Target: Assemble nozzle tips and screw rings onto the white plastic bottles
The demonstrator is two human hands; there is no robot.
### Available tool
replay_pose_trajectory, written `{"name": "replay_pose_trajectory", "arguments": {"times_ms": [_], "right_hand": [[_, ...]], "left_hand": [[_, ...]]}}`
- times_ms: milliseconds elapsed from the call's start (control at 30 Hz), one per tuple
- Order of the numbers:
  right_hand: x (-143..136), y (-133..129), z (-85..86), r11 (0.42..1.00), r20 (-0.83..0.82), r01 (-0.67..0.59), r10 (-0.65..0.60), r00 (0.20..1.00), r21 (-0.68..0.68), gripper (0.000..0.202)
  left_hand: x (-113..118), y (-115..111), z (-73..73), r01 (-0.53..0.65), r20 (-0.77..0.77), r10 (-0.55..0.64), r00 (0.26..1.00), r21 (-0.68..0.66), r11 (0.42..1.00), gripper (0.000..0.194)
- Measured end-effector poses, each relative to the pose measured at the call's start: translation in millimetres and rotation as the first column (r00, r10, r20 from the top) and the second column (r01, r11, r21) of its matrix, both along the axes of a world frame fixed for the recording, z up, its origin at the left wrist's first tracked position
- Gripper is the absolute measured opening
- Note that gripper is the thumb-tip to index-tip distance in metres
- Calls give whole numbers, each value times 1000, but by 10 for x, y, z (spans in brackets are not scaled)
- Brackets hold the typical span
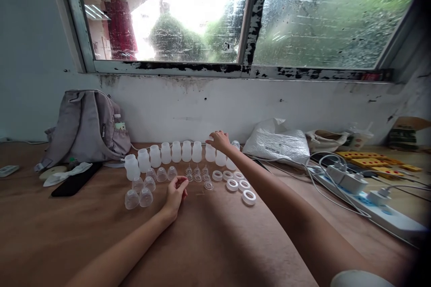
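Note:
A curved row of frosted baby bottles [165, 153] stands upright along the back of the table. My right hand [219, 140] reaches over the right part of this row, fingers apart above a bottle [210, 154]; whether they touch it I cannot tell. Nearer to me, my left hand [176, 193] hovers at or rests on the table with curled fingers, and nothing shows in them. To its left are several clear domed caps [146, 197]. Clear bottle nipples [208, 185] stand just beyond it to the right. White collar rings [248, 197] lie under my right forearm's left side.
A grey backpack [85, 125] leans at the back left, with a black phone-like slab [76, 183] and a tissue before it. At right are a silver bag [278, 143], a power strip [393, 219] with loose cables, and yellow trays [367, 159]. A wall and window rise behind.

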State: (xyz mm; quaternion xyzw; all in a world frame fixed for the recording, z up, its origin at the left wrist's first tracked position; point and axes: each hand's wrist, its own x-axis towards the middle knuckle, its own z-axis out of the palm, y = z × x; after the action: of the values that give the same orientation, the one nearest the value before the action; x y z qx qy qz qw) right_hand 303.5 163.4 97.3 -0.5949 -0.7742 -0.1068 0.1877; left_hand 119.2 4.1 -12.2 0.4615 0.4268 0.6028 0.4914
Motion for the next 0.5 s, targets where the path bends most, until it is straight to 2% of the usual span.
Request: {"name": "replay_pose_trajectory", "arguments": {"times_ms": [133,267,433,500], "right_hand": [[21,40,1,999,35,34,-33,999,-40,35],[30,58,42,997,57,48,-44,997,-59,35],[37,28,37,998,73,33,-29,997,-51,33],[40,-3,36,999,76,18,-15,997,-37,34]], "left_hand": [[-34,29,-1,-8,64,13,998,-89,996,28],[-32,45,-25,-9,80,15,997,-81,997,27],[-22,52,-23,-27,13,28,1000,-61,998,25],[-32,62,-7,-39,-63,38,997,-15,999,24]]}}
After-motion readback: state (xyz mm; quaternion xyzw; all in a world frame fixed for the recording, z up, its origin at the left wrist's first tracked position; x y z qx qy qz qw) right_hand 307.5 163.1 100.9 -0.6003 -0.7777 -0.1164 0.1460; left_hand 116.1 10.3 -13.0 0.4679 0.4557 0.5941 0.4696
